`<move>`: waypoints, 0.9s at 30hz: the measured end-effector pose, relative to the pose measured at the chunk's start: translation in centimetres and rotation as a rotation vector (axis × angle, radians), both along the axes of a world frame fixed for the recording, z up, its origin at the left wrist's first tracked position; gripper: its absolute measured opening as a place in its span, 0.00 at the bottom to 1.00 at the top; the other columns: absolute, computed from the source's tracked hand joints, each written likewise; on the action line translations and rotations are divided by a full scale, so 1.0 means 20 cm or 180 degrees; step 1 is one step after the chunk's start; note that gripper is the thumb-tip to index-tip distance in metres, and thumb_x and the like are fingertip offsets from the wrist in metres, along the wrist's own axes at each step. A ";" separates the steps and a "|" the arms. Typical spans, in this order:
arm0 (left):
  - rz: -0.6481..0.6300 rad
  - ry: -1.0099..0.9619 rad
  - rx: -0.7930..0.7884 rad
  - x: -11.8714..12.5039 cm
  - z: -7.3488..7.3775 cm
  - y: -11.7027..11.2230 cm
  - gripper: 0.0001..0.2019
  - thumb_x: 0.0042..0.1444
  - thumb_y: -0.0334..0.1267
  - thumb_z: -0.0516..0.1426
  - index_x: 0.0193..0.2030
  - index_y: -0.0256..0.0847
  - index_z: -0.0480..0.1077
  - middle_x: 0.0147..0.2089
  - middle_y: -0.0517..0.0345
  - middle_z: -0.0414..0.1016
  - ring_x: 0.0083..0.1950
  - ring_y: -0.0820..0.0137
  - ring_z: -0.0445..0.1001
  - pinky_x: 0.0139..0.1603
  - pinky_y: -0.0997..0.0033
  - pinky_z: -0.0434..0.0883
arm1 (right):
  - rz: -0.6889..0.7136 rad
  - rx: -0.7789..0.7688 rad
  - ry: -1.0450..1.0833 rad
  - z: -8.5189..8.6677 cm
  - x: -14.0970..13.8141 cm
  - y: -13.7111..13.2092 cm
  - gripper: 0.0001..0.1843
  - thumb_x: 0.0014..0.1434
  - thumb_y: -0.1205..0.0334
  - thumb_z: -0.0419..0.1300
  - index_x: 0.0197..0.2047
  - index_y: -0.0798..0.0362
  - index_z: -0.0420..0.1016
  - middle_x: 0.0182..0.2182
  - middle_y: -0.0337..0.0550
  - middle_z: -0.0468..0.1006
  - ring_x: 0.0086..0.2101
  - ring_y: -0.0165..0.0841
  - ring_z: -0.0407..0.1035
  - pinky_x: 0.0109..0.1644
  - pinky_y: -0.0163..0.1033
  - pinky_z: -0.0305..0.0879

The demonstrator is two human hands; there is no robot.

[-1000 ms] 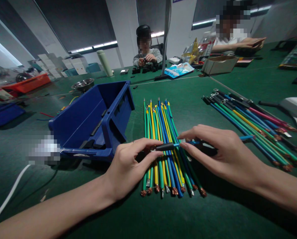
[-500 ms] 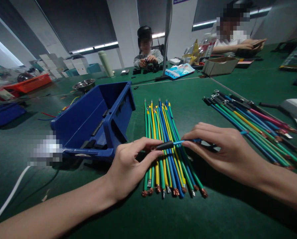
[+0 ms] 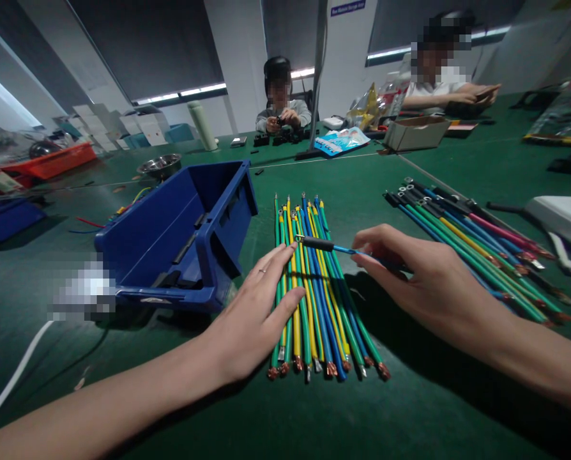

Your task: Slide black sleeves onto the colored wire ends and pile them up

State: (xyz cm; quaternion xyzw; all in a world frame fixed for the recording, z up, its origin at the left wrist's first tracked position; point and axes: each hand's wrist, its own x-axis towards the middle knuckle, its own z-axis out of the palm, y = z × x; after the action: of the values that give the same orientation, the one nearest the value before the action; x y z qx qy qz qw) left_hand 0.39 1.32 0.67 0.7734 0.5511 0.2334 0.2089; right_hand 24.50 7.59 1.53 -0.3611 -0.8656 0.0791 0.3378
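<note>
My right hand (image 3: 419, 275) pinches a blue cable (image 3: 345, 250) between thumb and fingers. At the cable's far end sit a black sleeve (image 3: 318, 245) and a metal ring terminal (image 3: 299, 239), pointing left above the row of cables. My left hand (image 3: 251, 319) is open, its fingers stretched over the left side of a row of green, yellow and blue cables (image 3: 309, 306), their tips near the ring terminal. Bare copper strands show at the near ends of several cables in the row. Part of the held cable is hidden behind my right fingers.
A blue bin (image 3: 151, 236) with black sleeves inside stands to the left. On the right lies a second bundle of cables (image 3: 472, 249) with black-sleeved ends. Farther back are a metal bowl (image 3: 159, 166), a cardboard box (image 3: 416, 134) and two people across the table.
My left hand has let go of the black-sleeved end and spread its fingers over the cable row. My right hand still holds the blue cable, whose sleeved end is now farther from me.
</note>
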 end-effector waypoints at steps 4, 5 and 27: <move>-0.0231 0.0380 0.0014 0.00 -0.01 0.00 0.23 0.71 0.44 0.46 0.69 0.39 0.56 0.76 0.51 0.47 0.76 0.64 0.42 0.74 0.51 0.50 | -0.0035 0.0187 0.0153 0.04 0.00 -0.02 0.06 0.65 0.64 0.54 0.43 0.52 0.70 0.35 0.42 0.78 0.30 0.30 0.72 0.32 0.36 0.66; -0.0277 0.0476 0.0010 0.00 -0.01 0.00 0.23 0.71 0.45 0.45 0.68 0.39 0.58 0.76 0.51 0.47 0.76 0.64 0.42 0.73 0.50 0.50 | -0.0047 0.0171 0.0158 0.04 0.00 -0.02 0.06 0.65 0.64 0.54 0.43 0.52 0.71 0.35 0.42 0.78 0.30 0.30 0.72 0.33 0.37 0.66; -0.0466 0.0799 0.0104 0.00 -0.01 0.00 0.23 0.71 0.43 0.44 0.70 0.40 0.56 0.75 0.51 0.49 0.76 0.64 0.43 0.73 0.48 0.52 | -0.0598 0.0293 -0.1585 -0.06 0.02 0.00 0.08 0.63 0.59 0.50 0.39 0.52 0.68 0.29 0.45 0.73 0.28 0.38 0.67 0.32 0.42 0.58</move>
State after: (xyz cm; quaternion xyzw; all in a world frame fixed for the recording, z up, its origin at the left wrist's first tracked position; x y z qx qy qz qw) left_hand 0.33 1.36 0.55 0.8379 0.5112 0.1280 0.1422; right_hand 24.99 7.62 0.37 -0.4324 -0.8874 -0.0832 0.1365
